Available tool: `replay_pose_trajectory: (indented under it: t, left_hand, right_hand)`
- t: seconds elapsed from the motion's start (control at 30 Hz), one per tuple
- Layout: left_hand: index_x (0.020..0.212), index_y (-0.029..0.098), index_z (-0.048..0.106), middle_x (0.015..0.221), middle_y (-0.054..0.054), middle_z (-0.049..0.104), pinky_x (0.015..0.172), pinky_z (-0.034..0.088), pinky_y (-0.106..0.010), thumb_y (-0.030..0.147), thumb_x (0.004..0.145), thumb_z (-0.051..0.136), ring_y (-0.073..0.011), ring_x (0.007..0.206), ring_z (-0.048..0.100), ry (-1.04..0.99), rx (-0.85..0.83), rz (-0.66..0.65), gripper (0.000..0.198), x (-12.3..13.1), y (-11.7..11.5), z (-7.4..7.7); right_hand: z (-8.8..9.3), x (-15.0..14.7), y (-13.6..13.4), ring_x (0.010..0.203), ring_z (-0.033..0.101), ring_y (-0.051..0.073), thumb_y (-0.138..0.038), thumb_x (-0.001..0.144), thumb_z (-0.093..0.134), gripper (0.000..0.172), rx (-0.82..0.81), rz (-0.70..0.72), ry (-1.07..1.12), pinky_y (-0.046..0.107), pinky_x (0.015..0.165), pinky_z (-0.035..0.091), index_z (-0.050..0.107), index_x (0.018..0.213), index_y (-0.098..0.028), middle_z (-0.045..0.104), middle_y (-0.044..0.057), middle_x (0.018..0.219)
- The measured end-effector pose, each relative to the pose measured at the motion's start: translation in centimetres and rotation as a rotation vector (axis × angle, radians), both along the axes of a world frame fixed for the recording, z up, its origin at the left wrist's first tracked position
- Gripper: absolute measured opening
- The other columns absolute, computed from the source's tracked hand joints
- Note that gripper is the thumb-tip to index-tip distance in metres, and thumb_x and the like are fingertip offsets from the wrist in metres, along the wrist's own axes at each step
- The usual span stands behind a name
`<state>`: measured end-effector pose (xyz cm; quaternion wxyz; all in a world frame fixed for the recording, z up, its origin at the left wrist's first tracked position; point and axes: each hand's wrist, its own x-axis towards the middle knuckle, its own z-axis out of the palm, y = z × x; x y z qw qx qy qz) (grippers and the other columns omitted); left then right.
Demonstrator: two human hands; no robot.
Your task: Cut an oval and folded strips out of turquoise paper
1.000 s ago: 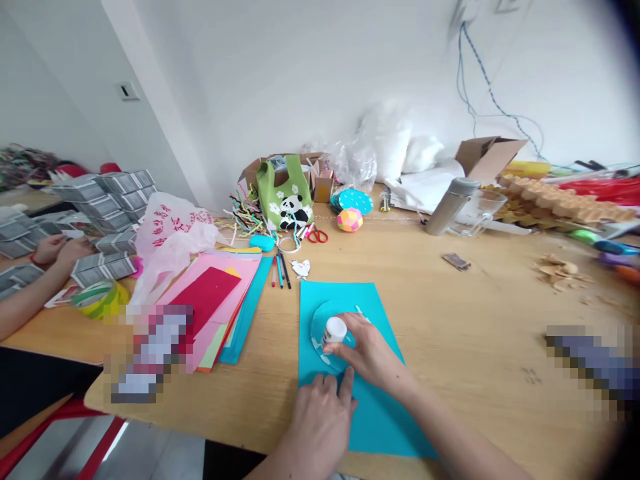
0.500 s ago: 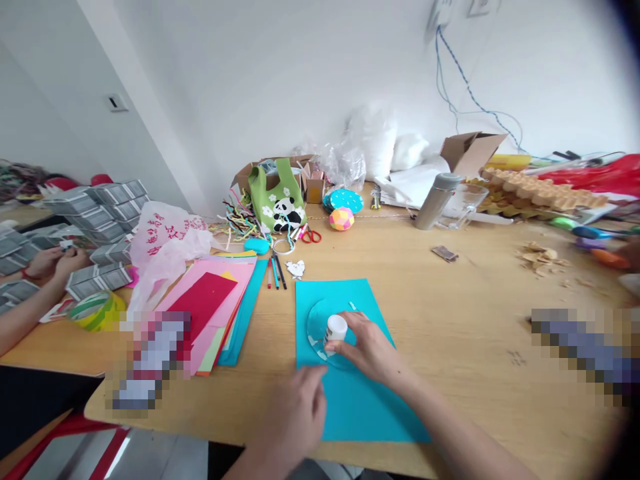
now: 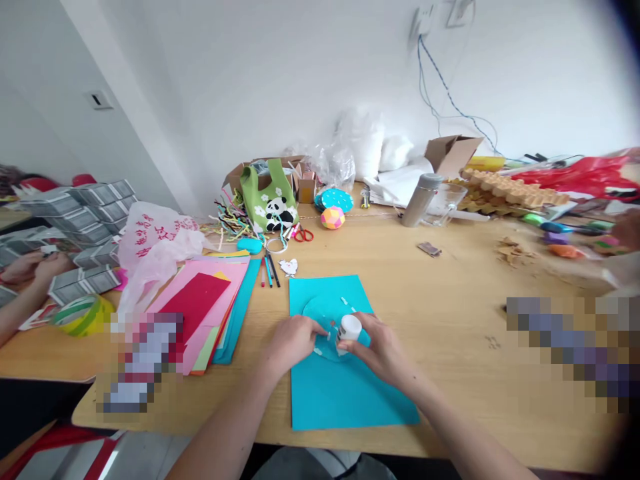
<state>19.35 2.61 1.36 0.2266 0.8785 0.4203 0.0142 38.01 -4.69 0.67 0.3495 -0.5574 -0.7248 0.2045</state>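
A sheet of turquoise paper lies on the wooden table in front of me, with a turquoise paper circle on top of it. My right hand is wrapped round a small white glue stick held upright on the circle. My left hand rests on the circle's left side, fingers pinched at a small white scrap. A few more white scraps lie on the circle.
A stack of coloured paper and pens lie to the left, a panda bag, red scissors and a coloured ball at the back. Another person's hands work by grey boxes at far left. A metal bottle stands at back right.
My left hand has moved up from the sheet's near edge to the circle beside the glue stick. The view has shifted a little to the right.
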Motion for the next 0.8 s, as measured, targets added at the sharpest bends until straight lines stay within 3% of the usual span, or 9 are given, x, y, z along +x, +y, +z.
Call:
replay_pose_trajectory:
  t: [0.43, 0.8]
  left_hand:
    - [0.106, 0.024, 0.066, 0.104, -0.007, 0.071, 0.082, 0.047, -0.032, 0.037, 0.093, 0.048, -0.0239, 0.101, 0.066, 0.143, 0.161, -0.019, 0.026, 1.6, -1.6, 0.1]
    - [0.103, 0.021, 0.064, 0.099, -0.006, 0.071, 0.075, 0.047, -0.031, 0.034, 0.093, 0.050, -0.0232, 0.093, 0.066, 0.155, 0.224, -0.046, 0.022, 1.7, -1.9, -0.6]
  right_hand:
    - [-0.4, 1.8, -1.2, 0.078, 0.059, 0.020, -0.054, 0.088, 0.055, 0.034, 0.043, -0.150, 0.051, 0.032, 0.071, 0.045, 0.059, 0.082, -0.021, 0.065, 0.004, 0.080]
    - [-0.1, 3.0, -0.8, 0.078, 0.058, 0.020, -0.057, 0.087, 0.055, 0.037, 0.072, -0.204, 0.046, 0.033, 0.074, 0.044, 0.059, 0.080, -0.021, 0.064, 0.004, 0.079]
